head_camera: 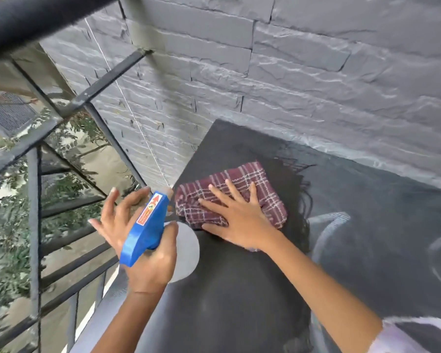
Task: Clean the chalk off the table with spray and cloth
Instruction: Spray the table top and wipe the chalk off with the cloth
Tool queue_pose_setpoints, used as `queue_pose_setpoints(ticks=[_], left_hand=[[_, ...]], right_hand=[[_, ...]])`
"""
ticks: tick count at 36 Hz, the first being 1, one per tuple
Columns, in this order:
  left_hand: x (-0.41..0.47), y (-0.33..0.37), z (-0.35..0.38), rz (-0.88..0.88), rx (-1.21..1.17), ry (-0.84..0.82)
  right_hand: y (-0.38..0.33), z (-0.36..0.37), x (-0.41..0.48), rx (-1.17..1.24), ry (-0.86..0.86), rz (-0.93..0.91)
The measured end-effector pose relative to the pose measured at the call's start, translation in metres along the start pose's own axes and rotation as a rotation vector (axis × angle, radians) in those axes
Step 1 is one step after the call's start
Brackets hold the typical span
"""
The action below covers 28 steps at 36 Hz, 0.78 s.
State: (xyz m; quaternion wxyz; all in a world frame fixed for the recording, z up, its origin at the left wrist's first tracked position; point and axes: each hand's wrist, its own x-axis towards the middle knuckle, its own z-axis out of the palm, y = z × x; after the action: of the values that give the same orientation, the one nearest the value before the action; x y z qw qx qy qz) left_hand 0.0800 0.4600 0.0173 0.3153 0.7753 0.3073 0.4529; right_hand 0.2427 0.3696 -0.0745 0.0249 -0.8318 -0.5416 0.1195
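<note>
The dark table (pixel 239 301) lies against a grey stone wall. A folded maroon plaid cloth (pixel 262 184) rests near the table's far left corner. My right hand (pixel 237 215) lies flat on the cloth, fingers spread. My left hand (pixel 140 250) grips a spray bottle by its blue trigger head (pixel 148 225), held over the table's left edge with the nozzle pointing away; the fingers are loose off the trigger. The surface around the cloth looks darker and wet. White chalk lines (pixel 326 233) remain on the table's right part.
A grey stone wall (pixel 290 72) borders the table's far side. A black metal railing (pixel 33 225) stands at the left, with trees and ground far below beyond it. A thin white string (pixel 127 105) runs down along the wall.
</note>
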Motion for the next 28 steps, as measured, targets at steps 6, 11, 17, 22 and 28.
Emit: queue_pose_setpoints(ticks=[6,11,17,22,28], left_hand=[[0.018,-0.005,0.024,0.088,-0.018,-0.008],[0.02,-0.015,0.032,0.13,-0.005,-0.001],[0.019,-0.015,0.033,0.127,-0.032,0.009],[0.017,-0.022,0.035,0.14,-0.024,-0.003],[0.015,-0.028,0.035,0.116,-0.068,-0.07]], right_hand=[[0.059,-0.005,-0.018,0.01,0.092,0.299],[0.079,-0.021,0.047,0.106,0.115,0.543],[0.045,-0.035,0.11,0.084,0.029,0.357],[0.006,-0.015,0.094,0.024,0.069,0.055],[0.037,-0.03,0.128,-0.026,0.102,0.087]])
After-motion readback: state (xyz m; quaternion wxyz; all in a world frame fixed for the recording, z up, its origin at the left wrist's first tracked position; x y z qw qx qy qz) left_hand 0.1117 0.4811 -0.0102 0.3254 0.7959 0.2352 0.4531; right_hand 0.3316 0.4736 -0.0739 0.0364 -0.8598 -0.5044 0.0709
